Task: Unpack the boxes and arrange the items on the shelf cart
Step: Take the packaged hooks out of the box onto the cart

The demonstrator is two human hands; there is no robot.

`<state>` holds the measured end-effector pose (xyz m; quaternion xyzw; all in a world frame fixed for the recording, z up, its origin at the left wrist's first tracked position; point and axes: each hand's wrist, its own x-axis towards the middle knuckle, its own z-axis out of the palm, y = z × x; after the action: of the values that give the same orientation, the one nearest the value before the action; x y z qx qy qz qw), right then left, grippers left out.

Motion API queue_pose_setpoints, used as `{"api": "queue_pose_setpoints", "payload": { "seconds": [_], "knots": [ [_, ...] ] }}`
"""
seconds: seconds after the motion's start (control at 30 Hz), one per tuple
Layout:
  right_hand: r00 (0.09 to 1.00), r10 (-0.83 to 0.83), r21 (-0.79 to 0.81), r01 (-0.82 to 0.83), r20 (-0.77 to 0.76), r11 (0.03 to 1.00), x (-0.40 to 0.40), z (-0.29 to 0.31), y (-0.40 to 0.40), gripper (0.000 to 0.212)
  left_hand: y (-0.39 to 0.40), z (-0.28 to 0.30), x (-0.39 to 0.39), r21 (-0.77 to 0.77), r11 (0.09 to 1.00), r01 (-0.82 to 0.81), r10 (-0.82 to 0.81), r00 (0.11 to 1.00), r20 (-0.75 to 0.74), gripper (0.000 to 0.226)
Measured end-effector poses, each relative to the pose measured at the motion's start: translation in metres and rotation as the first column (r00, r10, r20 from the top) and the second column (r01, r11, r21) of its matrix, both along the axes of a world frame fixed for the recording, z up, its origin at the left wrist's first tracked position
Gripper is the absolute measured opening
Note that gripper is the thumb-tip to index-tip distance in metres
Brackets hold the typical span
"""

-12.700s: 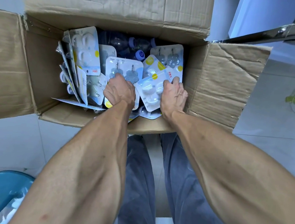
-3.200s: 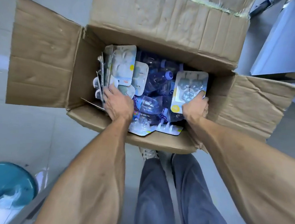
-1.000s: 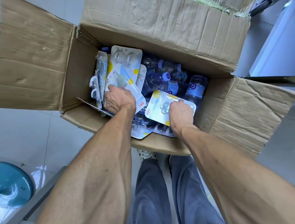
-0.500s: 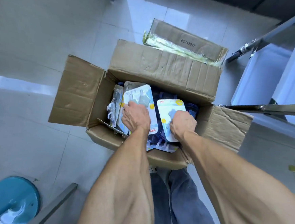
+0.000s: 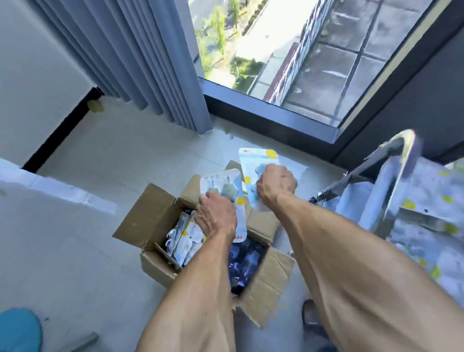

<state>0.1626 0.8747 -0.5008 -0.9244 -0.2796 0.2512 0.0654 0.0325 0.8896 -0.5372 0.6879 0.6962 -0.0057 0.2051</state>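
Note:
An open cardboard box (image 5: 149, 222) stands on the floor below me, with several blister packs (image 5: 184, 238) at its left and dark water bottles (image 5: 246, 260) at its right. My left hand (image 5: 215, 216) grips a white blister pack (image 5: 224, 186) lifted above the box. My right hand (image 5: 276, 183) grips another blister pack (image 5: 257, 157) higher up and to the right. The shelf cart (image 5: 397, 172), with a metal handle, stands at the right, and blurred packs (image 5: 444, 220) lie on it.
A grey curtain (image 5: 141, 43) hangs at the back left beside a floor-level window (image 5: 291, 41). A white wall (image 5: 27, 48) is at the left. A blue round stool seat (image 5: 7, 330) shows at the bottom left. My shoe (image 5: 310, 312) is beside the box.
Both hands have risen out of the box, each with a blister pack. My head has lifted, so the box looks smaller and the window and cart have come into view.

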Motion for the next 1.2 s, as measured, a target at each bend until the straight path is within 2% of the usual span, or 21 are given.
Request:
{"api": "queue_pose_setpoints", "payload": {
  "seconds": [0.07,0.17,0.43,0.53,0.8,0.93,1.1,1.2],
  "knots": [
    [0.999,0.039,0.043,-0.038,-0.014,0.998,0.019,0.034,-0.028,0.022,-0.023,0.03,0.02,0.033,0.998,-0.058,0.058,0.998,-0.008,0.032],
    [0.997,0.057,0.102,-0.063,0.059,0.993,0.056,0.065,-0.074,0.019,-0.067,0.068,0.068,0.056,0.994,-0.092,0.089,0.995,0.052,0.033],
    [0.967,-0.237,0.164,0.22,0.094,0.962,0.136,0.103,-0.18,0.018,-0.174,0.138,0.176,0.057,0.998,0.036,-0.043,0.991,0.127,0.03],
    [0.938,-0.33,0.203,0.304,0.107,0.931,0.166,0.108,-0.213,0.02,-0.201,0.141,0.201,0.088,0.983,0.159,-0.169,0.977,0.13,0.028],
    [0.922,-0.377,0.146,0.362,0.091,0.921,0.22,0.093,-0.31,0.028,-0.284,0.118,0.257,0.045,0.953,0.3,-0.301,0.953,0.039,0.025],
    [0.902,-0.428,0.145,0.417,0.058,0.897,0.266,0.075,-0.361,0.029,-0.332,0.1,0.315,-0.02,0.935,0.354,-0.354,0.935,0.024,0.022],
    [0.821,-0.571,0.149,0.562,0.022,0.814,0.351,0.052,-0.429,0.027,-0.391,0.08,0.406,-0.059,0.888,0.457,-0.457,0.889,0.011,0.021],
    [0.778,-0.627,0.089,0.623,0.028,0.777,0.406,0.04,-0.478,0.026,-0.426,0.069,0.463,-0.079,0.842,0.534,-0.535,0.845,0.002,0.021]
  ]
}}
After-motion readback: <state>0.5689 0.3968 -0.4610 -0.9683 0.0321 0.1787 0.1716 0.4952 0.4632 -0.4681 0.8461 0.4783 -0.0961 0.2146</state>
